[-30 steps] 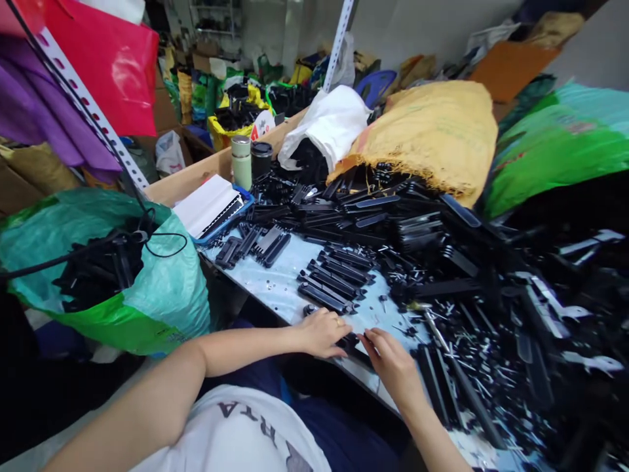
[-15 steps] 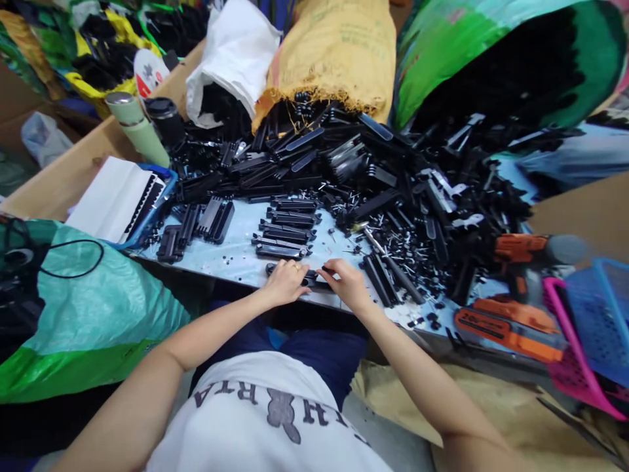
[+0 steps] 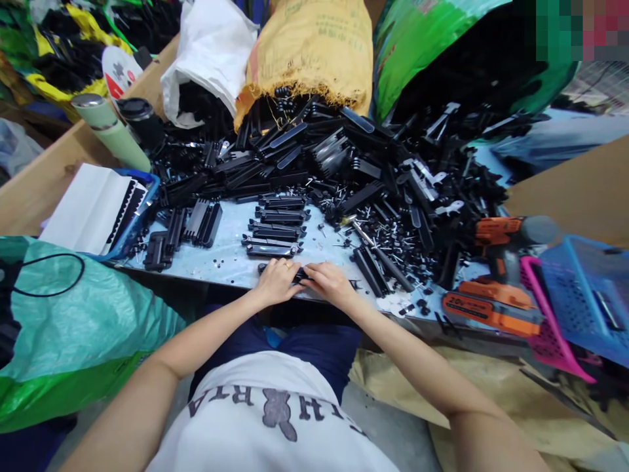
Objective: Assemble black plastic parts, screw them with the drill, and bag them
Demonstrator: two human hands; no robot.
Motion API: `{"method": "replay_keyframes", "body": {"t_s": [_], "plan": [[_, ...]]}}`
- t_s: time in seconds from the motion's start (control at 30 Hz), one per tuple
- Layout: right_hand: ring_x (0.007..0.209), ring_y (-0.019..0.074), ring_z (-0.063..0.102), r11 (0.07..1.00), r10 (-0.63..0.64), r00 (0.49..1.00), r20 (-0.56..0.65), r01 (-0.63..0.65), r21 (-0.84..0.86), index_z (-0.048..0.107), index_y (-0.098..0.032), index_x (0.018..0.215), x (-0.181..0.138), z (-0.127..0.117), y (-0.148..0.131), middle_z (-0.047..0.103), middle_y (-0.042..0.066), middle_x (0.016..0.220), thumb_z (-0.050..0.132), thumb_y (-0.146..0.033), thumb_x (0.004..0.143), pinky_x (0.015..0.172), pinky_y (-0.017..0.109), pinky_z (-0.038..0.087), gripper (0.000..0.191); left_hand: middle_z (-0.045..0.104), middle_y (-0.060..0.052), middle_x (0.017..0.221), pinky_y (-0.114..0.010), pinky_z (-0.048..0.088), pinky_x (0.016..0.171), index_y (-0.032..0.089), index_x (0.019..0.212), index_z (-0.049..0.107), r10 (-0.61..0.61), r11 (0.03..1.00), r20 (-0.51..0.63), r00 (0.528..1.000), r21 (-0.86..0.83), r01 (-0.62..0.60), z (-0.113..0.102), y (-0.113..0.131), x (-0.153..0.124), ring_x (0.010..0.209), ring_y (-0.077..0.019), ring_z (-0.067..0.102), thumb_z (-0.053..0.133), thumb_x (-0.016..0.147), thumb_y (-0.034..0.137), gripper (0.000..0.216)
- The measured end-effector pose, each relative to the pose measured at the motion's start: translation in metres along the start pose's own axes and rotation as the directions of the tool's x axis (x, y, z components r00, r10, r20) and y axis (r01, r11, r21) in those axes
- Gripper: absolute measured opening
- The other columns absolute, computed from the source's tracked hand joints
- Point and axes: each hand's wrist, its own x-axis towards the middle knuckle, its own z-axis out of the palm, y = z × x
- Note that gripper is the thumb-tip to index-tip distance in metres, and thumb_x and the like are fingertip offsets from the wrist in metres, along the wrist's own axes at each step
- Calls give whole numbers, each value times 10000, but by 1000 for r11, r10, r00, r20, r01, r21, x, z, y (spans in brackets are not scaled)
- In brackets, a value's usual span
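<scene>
At the table's front edge my left hand [image 3: 279,280] is closed on a long black plastic part [image 3: 297,278] lying on the light blue tabletop. My right hand [image 3: 328,283] meets it from the other side, its fingertips pressed together on the same part. Both hands cover most of the piece, and whether a small item sits in the right fingertips is hidden. Just beyond them lies a row of several assembled black plastic pieces [image 3: 275,231]. Right of my right hand are a few long black bars [image 3: 369,271] and a slim rod-like tool [image 3: 376,246].
Loose black parts [image 3: 275,157] heap along the back below a yellow sack [image 3: 309,52]. Small screws [image 3: 393,242] are scattered right of centre. An orange cordless drill [image 3: 496,298] stands at right beside a blue basket [image 3: 584,288]. A green flask [image 3: 111,131] stands at left.
My right hand has moved in against the left hand, its fingers now lower on the black part. The whole view has shifted, so the scene sits further left.
</scene>
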Motion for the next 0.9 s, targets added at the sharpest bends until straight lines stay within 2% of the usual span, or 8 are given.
{"method": "replay_keyframes", "body": {"t_s": [0.13, 0.3, 0.37, 0.47, 0.57, 0.67, 0.77, 0.9], "plan": [[953, 207, 587, 993, 114, 992, 53, -116, 34, 540, -168, 1245, -20, 5, 3, 603, 139, 1143, 553, -407, 878, 788, 343, 497, 438, 603, -104, 1067, -374, 356, 813, 127, 1172, 512, 2, 1000, -12, 1000, -4, -2, 4, -1, 2, 977, -256, 510, 548, 837, 482, 490], [903, 178, 584, 997, -7, 980, 199, -9, 79, 517, -191, 1284, -22, 0, 19, 634, 95, 1020, 473, -395, 925, 776, 302, 474, 415, 605, -107, 1075, -367, 354, 815, 122, 1171, 517, 18, 999, -1, 1000, 27, -18, -1, -1, 0, 989, -250, 511, 521, 848, 512, 506], [872, 181, 583, 999, -25, 971, 238, 30, -15, 530, -191, 1271, -20, -5, 22, 636, 98, 1012, 452, -417, 930, 731, 294, 454, 417, 590, -128, 1122, -371, 355, 817, 106, 1229, 480, 77, 992, 23, 997, 97, -79, -7, -2, -3, 1001, -253, 510, 484, 878, 481, 513], [729, 190, 570, 968, 32, 979, 201, 20, -251, 665, -134, 1001, -18, -10, 20, 638, 103, 814, 455, -540, 889, 623, 287, 390, 471, 591, -168, 1105, -376, 373, 757, 62, 1287, 433, 132, 963, 29, 991, 232, -135, -12, -8, -8, 951, -262, 534, 445, 902, 453, 549], [546, 151, 494, 949, 44, 995, 87, -14, -316, 598, -138, 603, -13, -13, 12, 532, 57, 551, 416, -623, 862, 538, 276, 303, 579, 629, -149, 859, -338, 389, 648, 51, 1051, 593, 120, 956, -39, 992, 272, -106, -12, -19, -9, 793, -237, 572, 395, 916, 473, 485], [474, 118, 431, 988, -30, 998, 52, 38, -148, 516, -158, 541, -3, -29, -2, 481, 27, 496, 367, -621, 881, 499, 272, 251, 594, 586, -95, 625, -290, 379, 556, 117, 699, 608, 161, 973, -161, 974, 188, -130, -23, -26, -12, 615, -185, 562, 309, 934, 503, 542], [465, 110, 418, 959, -133, 989, 68, 111, 261, 510, -173, 604, 10, -56, -31, 459, 3, 496, 292, -616, 909, 483, 269, 240, 581, 564, -55, 543, -259, 378, 521, 155, 610, 553, 241, 959, -293, 925, -77, -274, -47, -10, -27, 520, -138, 532, 211, 954, 496, 593], [465, 110, 415, 589, -144, 984, -100, 167, 790, 477, -205, 668, 27, -69, -87, 422, -20, 491, 235, -541, 951, 480, 260, 282, 501, 531, -22, 491, -215, 405, 536, 171, 612, 496, 234, 725, -456, 859, -507, -466, -69, 43, -49, 470, -90, 502, 67, 969, 445, 622]]}}
